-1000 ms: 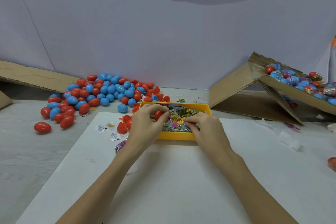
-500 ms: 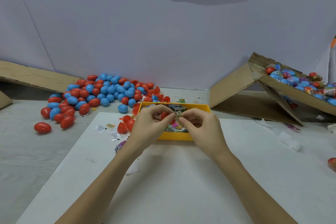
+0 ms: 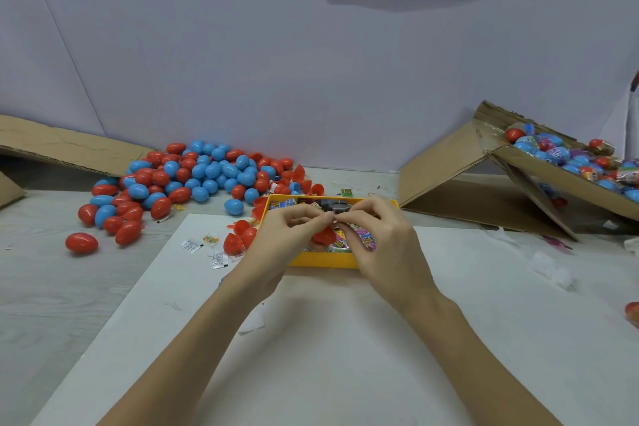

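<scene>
On the smooth white board (image 3: 311, 356) nearest you, both forearms run forward to the yellow tray (image 3: 325, 259). Your left hand (image 3: 290, 235) and right hand (image 3: 383, 242) meet just above it, thumb and forefinger of each closed tight on one small piece (image 3: 334, 215) that is too hidden to name. A glossy red half shell (image 3: 323, 236) seems tucked under your left fingers, though I cannot tell how firmly. With so fine a pinch, pulling unevenly could let the piece slip into the tray's printed packets (image 3: 363, 239) and be lost among them. The rounded, slick shell could also squirt free and roll. The tray is hard plastic with a low rim, so a nudge would slide it on the board. Farther off, a pile of smooth red and blue eggs (image 3: 200, 176) lies loose, and a tilted cardboard box (image 3: 553, 176) holds wrapped ones.
</scene>
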Demonstrator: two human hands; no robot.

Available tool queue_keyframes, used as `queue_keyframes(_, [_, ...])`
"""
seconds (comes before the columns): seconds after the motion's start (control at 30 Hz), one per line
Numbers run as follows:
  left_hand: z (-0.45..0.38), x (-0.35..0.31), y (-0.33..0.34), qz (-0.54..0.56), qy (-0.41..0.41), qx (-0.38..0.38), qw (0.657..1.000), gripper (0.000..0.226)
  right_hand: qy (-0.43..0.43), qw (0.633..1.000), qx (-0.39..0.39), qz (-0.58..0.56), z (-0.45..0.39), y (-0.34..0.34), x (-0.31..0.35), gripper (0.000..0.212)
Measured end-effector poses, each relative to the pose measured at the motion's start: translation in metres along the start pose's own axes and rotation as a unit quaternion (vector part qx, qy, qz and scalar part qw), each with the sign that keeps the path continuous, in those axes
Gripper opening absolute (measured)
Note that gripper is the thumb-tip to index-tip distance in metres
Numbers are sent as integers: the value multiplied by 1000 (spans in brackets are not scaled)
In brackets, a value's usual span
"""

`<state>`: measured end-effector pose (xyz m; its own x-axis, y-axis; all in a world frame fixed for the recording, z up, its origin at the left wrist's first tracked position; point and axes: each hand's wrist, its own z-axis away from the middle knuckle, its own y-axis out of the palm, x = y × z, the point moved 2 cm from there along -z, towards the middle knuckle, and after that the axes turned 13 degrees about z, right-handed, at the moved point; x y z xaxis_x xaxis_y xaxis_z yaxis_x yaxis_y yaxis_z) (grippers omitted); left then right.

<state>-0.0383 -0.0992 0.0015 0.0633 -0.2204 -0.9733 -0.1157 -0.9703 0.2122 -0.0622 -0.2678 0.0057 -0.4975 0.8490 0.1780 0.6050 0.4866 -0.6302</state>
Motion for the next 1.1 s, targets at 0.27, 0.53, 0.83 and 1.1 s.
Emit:
queue_keyframes(0.27, [0,-8,-5,-243,179,48,952,7,90,979,125,-132,-3,0,-8,35])
queue_keyframes(0.53, [0,-9,-10,-309,196,68,928,9,125,976,124,-130,-1,4,-6,7])
queue_keyframes(0.83, [0,-15,-10,-177,137,66,973,26,298,925,89,-217,2,6,-23,18])
queue_keyframes(1.1, [5,-9,-1,-137,122,95,978,32,388,894,42,-220,5,6,-27,28])
